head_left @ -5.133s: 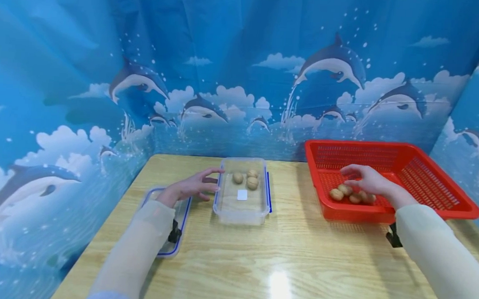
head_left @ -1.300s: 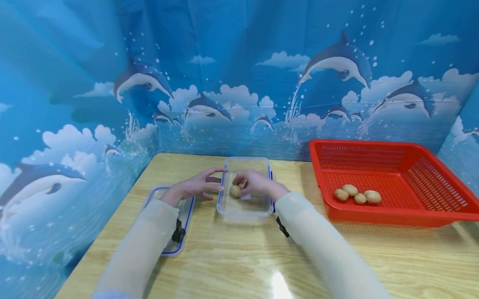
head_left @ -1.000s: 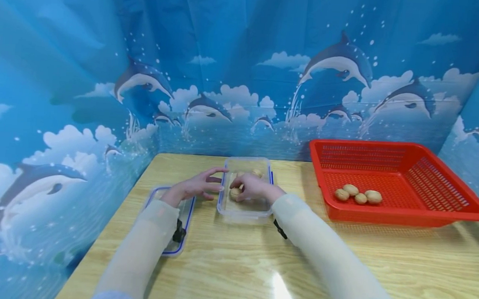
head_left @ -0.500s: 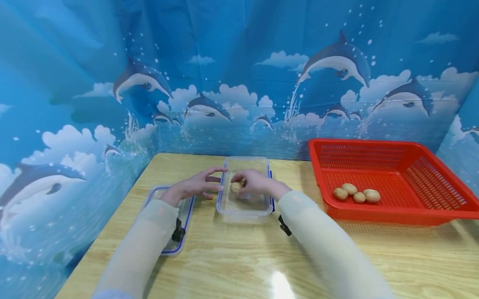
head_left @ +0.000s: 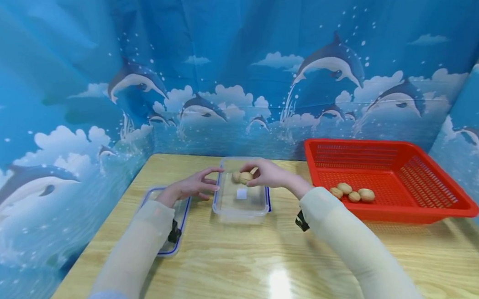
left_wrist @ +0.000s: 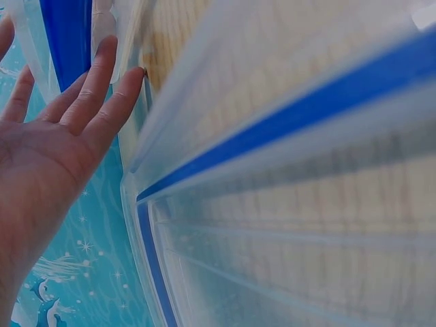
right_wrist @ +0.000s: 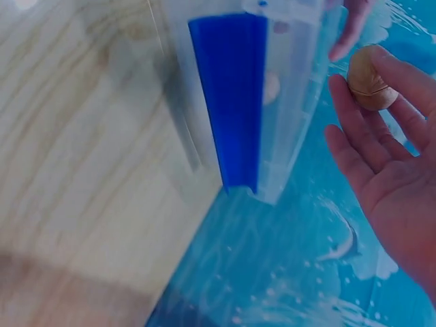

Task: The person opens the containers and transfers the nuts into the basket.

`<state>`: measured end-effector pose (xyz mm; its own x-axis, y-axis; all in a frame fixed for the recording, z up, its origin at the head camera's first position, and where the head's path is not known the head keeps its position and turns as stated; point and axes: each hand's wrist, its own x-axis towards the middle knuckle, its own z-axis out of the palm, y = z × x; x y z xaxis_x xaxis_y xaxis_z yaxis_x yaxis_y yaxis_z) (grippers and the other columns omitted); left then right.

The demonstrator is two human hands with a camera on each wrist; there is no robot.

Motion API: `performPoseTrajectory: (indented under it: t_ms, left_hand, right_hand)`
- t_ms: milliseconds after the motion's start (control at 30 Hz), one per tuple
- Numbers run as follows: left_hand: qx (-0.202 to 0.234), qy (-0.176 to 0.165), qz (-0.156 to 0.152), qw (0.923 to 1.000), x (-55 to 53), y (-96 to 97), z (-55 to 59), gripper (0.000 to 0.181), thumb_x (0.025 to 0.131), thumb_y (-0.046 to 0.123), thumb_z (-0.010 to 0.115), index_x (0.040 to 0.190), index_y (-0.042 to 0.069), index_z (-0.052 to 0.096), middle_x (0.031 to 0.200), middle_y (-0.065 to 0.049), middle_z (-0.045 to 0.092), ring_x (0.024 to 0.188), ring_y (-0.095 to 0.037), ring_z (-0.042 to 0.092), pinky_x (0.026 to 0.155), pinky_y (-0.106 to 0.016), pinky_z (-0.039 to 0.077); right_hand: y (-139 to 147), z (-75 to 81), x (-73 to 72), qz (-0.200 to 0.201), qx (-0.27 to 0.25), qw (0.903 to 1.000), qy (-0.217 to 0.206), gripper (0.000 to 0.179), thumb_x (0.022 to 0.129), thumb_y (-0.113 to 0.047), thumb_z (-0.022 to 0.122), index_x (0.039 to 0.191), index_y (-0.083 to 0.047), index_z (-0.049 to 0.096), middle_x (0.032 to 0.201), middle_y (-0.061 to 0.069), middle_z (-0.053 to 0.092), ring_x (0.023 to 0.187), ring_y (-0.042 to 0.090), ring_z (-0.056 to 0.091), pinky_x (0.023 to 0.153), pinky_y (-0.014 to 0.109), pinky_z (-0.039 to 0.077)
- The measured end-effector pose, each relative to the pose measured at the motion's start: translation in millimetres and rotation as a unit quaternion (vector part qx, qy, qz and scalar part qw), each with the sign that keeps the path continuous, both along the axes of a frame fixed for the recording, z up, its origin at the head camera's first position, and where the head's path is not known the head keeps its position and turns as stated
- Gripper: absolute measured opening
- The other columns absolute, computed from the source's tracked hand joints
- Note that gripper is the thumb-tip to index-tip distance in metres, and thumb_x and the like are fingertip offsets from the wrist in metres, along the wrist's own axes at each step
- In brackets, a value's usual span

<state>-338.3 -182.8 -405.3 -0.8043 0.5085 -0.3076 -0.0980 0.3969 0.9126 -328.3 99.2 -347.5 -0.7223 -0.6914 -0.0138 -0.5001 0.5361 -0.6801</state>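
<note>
My right hand [head_left: 272, 173] pinches a walnut [head_left: 246, 178] between thumb and fingers above the clear plastic box [head_left: 239, 212]. The right wrist view shows that walnut [right_wrist: 370, 78] with its seam, held at the fingertips over the spread palm. Beside it in the head view is another walnut [head_left: 236, 176] in the box; the hand hides part of the box's far end. My left hand [head_left: 193, 186] stays at the box's left wall, fingers spread and holding nothing. In the left wrist view the left hand [left_wrist: 51, 153] has its fingertips near a blue latch flap [left_wrist: 68, 41].
A red perforated basket [head_left: 400, 215] at the right holds several walnuts [head_left: 353, 196] in its near left corner. Under my left forearm lies a clear rectangular piece with a blue rim [head_left: 181, 228]. A small white label [head_left: 242, 194] shows in the box. Behind the table hangs a dolphin-print curtain [head_left: 237, 53].
My right hand went from the red basket into the box, and in the last half second rose towards the back right with a walnut. My left hand has stayed put.
</note>
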Motion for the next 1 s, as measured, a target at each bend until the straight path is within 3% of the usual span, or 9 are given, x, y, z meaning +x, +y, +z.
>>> performPoseTrajectory:
  t_ms: [533,767,1000]
  left_hand:
    - [0.005,0.006,0.001,1.0,1.2,-2.5,-2.5,0.064,0.098,0.013,0.058,0.153,0.025,0.028,0.152,-0.022,0.03,0.134,-0.039,0.037,0.093,-0.051,0.049]
    - [0.003,0.003,0.005,1.0,1.9,-0.4,-2.0,0.064,0.097,0.014,0.059,0.152,0.026,0.029,0.152,-0.022,0.03,0.135,-0.039,0.036,0.093,-0.051,0.049]
    - [0.002,0.003,0.004,1.0,2.8,1.6,0.2,0.064,0.098,0.014,0.058,0.153,0.027,0.028,0.152,-0.023,0.029,0.134,-0.039,0.037,0.093,-0.05,0.049]
  right_hand:
    - [69,46.6,23.1,-0.063,-0.033,0.9974,0.008,0.044,0.091,-0.012,0.069,0.133,-0.006,0.056,0.127,0.011,0.057,0.099,0.022,0.063,0.086,0.039,0.053]
    - [107,50.0,28.1,-0.113,-0.025,0.993,0.024,0.043,0.09,-0.01,0.07,0.131,-0.006,0.058,0.133,0.014,0.053,0.11,0.03,0.059,0.09,0.044,0.052]
    - [142,49.4,37.5,-0.147,-0.012,0.9884,0.037,0.043,0.089,-0.011,0.071,0.13,-0.008,0.058,0.131,0.013,0.055,0.11,0.029,0.059,0.089,0.043,0.052]
